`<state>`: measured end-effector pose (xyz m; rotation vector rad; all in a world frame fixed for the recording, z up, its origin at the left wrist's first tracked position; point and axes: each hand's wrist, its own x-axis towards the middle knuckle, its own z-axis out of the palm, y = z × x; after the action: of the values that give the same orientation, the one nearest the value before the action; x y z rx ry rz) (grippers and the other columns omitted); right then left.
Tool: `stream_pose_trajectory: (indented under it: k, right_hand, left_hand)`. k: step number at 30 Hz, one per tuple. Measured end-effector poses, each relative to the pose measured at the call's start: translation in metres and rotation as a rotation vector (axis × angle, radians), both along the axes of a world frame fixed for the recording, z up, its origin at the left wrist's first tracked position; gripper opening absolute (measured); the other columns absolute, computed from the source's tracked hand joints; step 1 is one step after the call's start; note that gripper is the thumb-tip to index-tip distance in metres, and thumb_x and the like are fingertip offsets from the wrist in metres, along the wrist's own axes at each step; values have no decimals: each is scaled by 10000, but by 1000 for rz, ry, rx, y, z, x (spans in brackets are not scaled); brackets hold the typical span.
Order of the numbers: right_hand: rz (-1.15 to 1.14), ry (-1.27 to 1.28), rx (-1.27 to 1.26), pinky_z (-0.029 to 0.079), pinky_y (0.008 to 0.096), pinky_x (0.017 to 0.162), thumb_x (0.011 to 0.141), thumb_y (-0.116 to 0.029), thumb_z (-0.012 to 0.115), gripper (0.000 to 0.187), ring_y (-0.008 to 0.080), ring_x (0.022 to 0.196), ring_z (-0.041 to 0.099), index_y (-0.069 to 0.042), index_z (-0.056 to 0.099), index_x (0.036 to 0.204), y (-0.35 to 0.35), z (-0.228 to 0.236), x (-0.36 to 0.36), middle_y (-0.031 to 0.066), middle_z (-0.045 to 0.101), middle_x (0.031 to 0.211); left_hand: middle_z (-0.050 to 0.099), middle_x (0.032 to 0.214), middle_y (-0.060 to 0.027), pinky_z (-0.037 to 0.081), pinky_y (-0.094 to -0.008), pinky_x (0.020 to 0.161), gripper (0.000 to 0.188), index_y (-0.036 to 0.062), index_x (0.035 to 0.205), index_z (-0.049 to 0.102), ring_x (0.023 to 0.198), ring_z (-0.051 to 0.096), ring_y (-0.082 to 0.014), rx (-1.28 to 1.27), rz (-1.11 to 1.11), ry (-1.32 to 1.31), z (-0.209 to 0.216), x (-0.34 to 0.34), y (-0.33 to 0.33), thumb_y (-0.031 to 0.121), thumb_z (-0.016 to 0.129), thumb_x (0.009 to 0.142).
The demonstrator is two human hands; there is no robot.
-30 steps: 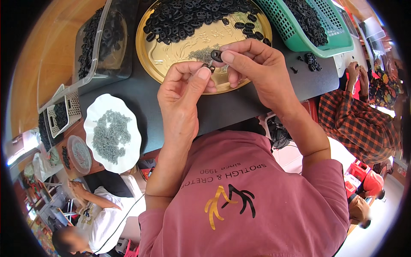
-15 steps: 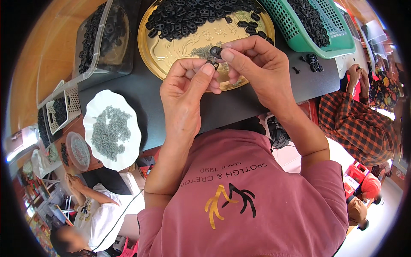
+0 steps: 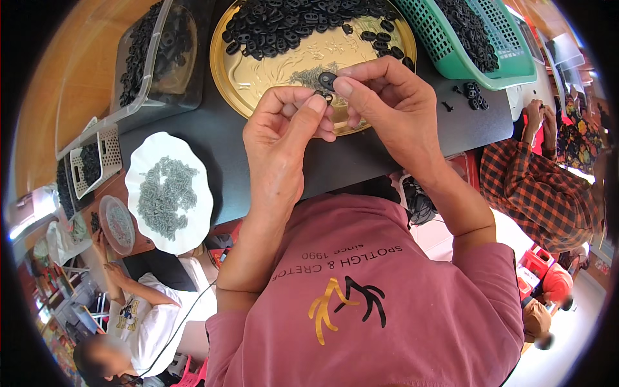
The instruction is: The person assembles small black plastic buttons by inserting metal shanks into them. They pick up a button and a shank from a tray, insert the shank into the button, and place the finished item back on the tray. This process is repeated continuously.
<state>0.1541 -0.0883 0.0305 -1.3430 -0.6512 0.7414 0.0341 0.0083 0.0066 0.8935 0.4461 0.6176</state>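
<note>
Over the near edge of the gold tray (image 3: 222, 77) my two hands meet. My right hand (image 3: 391, 106) pinches a black oval two-hole cord lock piece (image 3: 327, 80) between thumb and fingertips. Just below it, my left hand (image 3: 284, 126) pinches a small black ringed part (image 3: 324, 97); the thumb hides much of it. The two parts are very close, and whether they touch I cannot tell. Behind the fingertips lies a small pile of metal springs (image 3: 313, 75). A heap of black oval pieces (image 3: 277, 29) covers the tray's far side, with several loose ones at its right.
A white scalloped plate of springs (image 3: 204, 222) lies left. Behind it stands a clear bin (image 3: 157, 68) of black parts. A green basket (image 3: 445, 61) stands far right, with several loose black parts (image 3: 475, 97) nearby. Co-workers sit left (image 3: 151, 303) and right (image 3: 538, 193).
Both my hands keep their pinches and have barely shifted; the oval piece is turned slightly. At the left, the co-worker's one arm has stretched toward the small parts on the table.
</note>
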Motion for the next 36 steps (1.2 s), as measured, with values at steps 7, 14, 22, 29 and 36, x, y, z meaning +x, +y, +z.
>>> stream_pose_trajectory:
  k: [7, 14, 22, 29, 36]
  right_hand:
    - [22, -16, 57, 527, 225, 723, 895, -40, 650, 128, 77, 815, 630, 25, 609, 997, -1, -2, -5, 77, 675, 908]
    - [10, -46, 60, 532, 227, 734, 901, -40, 643, 128, 76, 826, 634, 29, 608, 1002, -2, -3, -7, 75, 677, 917]
    - [41, -57, 70, 533, 227, 730, 902, -39, 641, 126, 74, 814, 630, 26, 607, 1004, -2, -4, -5, 70, 674, 905]
    - [73, -94, 82, 534, 231, 733, 904, -28, 634, 106, 75, 821, 622, 22, 607, 994, -1, -6, -3, 56, 663, 894]
    - [75, -38, 131, 528, 235, 742, 901, -23, 635, 94, 75, 806, 613, 18, 610, 981, 2, -8, -5, 49, 656, 895]
  left_hand:
    - [638, 824, -82, 520, -254, 627, 100, -20, 981, 584, 687, 611, -122, -4, -7, 0, 1, 0, 0, 39, 617, 907]
    - [648, 810, -93, 518, -252, 620, 99, -25, 973, 590, 663, 612, -126, -1, 2, 7, 2, -1, 1, 39, 623, 906]
    - [663, 806, -111, 523, -247, 613, 83, -35, 959, 603, 663, 626, -134, 10, -12, 33, 4, -4, 4, 16, 629, 898]
    - [673, 802, -128, 533, -249, 621, 83, -49, 950, 612, 679, 644, -149, 77, -27, 51, 3, -5, 7, 11, 632, 896]
    - [680, 804, -145, 557, -259, 642, 95, -57, 951, 615, 696, 669, -171, 66, -24, 35, 7, -6, 11, 5, 643, 885]
